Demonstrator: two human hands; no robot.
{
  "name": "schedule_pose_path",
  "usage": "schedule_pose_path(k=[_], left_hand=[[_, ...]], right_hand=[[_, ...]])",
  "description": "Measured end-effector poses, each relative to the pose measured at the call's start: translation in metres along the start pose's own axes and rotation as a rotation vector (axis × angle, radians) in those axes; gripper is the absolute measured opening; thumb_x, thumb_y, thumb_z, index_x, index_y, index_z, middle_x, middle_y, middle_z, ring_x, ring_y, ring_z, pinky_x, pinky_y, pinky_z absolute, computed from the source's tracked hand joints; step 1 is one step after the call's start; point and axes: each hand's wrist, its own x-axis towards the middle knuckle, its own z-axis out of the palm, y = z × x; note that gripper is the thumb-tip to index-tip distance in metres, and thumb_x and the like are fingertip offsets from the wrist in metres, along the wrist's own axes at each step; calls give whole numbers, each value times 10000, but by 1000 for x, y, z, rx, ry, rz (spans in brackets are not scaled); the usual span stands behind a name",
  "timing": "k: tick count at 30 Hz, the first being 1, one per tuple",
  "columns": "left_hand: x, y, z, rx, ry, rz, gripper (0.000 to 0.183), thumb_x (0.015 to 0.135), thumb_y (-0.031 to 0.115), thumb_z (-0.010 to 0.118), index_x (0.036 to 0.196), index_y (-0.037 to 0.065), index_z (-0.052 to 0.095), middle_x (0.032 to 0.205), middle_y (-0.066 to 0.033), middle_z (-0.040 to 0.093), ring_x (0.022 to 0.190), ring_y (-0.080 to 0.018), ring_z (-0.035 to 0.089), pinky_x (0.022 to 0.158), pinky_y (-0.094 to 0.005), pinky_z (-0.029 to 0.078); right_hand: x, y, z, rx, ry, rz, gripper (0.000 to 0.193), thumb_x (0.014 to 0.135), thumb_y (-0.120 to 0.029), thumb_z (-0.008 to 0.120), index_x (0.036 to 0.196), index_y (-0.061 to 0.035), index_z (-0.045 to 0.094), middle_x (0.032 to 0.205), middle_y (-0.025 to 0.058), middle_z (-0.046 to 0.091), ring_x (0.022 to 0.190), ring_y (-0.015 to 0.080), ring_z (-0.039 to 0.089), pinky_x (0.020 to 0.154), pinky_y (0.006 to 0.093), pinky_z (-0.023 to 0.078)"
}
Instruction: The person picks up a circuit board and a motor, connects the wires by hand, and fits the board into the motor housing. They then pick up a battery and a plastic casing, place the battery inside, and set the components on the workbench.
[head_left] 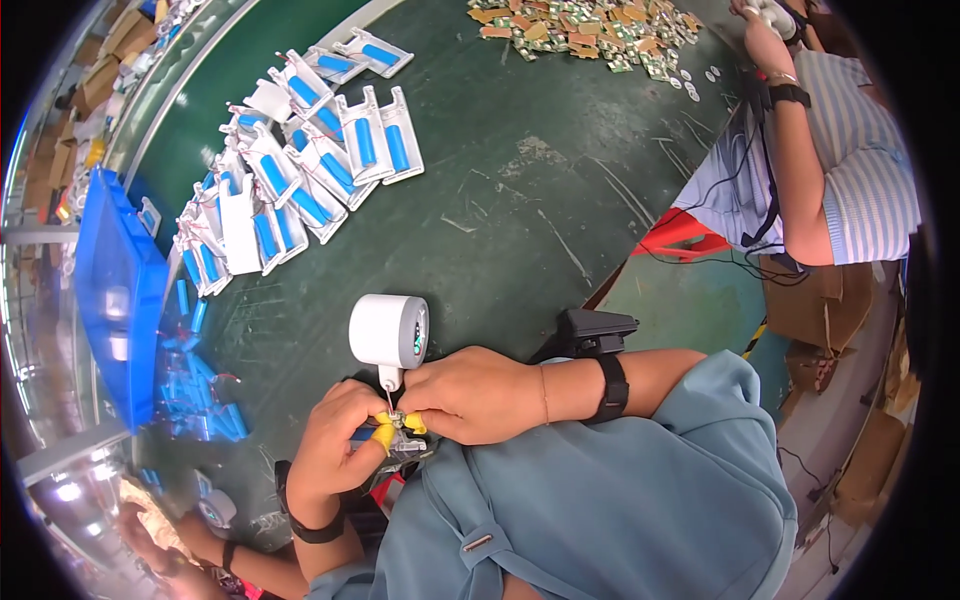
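Note:
Close in front of my body, my left hand point(345, 437) and my right hand point(468, 394) meet with pinched fingertips, several of them in yellow finger covers. Between them is a small pale part point(398, 419), too small to make out fully. A thin reddish wire or stem runs up from it to a white round fan head point(378, 330) with a grey rim, lying on its side just beyond my fingers. Under my fingertips, a clear or white casing piece point(408, 444) and a bit of blue show, partly hidden by my left hand.
White half-casings point(240, 228) with blue battery cells are piled at the far left. A blue bin point(120, 290) and loose blue cells point(205, 400) lie left on the green table point(490, 250). Small circuit boards point(600, 30) heap at the back. Co-workers point(800, 180) sit right and lower left.

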Motion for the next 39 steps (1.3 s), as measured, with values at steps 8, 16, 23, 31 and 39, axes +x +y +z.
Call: schedule_pose_path(k=[8, 16, 23, 31, 39], left_hand=[[-20, 0, -17, -213, 86, -117, 218, 828, 69, 615, 1037, 6, 601, 966, -99, 618, 883, -248, 610, 782, -338, 482], [-79, 14, -38, -898, 718, -78, 278, 877, 89, 682, 1127, 21, 581, 1003, -69, 621, 940, -175, 598, 824, -292, 474], [-208, -6, -110, -313, 1518, -188, 198, 919, 67, 598, 1106, 4, 613, 1003, -67, 649, 905, -139, 613, 825, -261, 480], [-311, -86, -135, 288, 1763, -680, 311, 924, 123, 637, 1181, -49, 602, 1039, -77, 660, 933, -121, 599, 820, -247, 482], [-139, -64, -88, 555, 1070, -479, 247, 893, 19, 628, 1139, 1, 648, 1081, -90, 669, 1010, -169, 628, 879, -288, 484]], right_hand=[[1, -11, -16, 112, -28, 20, 151, 885, -100, 598, 1023, -74, 653, 901, 98, 602, 858, 316, 622, 730, 412, 507], [4, -21, -14, 60, -37, 54, 183, 842, 15, 621, 1016, -10, 671, 886, 91, 626, 708, 202, 625, 622, 291, 489], [3, -16, -11, 35, -2, 49, 198, 845, -7, 639, 1034, -55, 674, 865, 54, 626, 681, 189, 624, 594, 284, 493], [5, -19, -12, 47, 0, 27, 200, 837, 17, 632, 1032, -13, 666, 871, 75, 624, 681, 181, 620, 597, 275, 480], [8, -16, -11, 42, -4, 60, 197, 844, 16, 624, 1035, -13, 664, 885, 74, 626, 690, 176, 625, 600, 271, 483]])
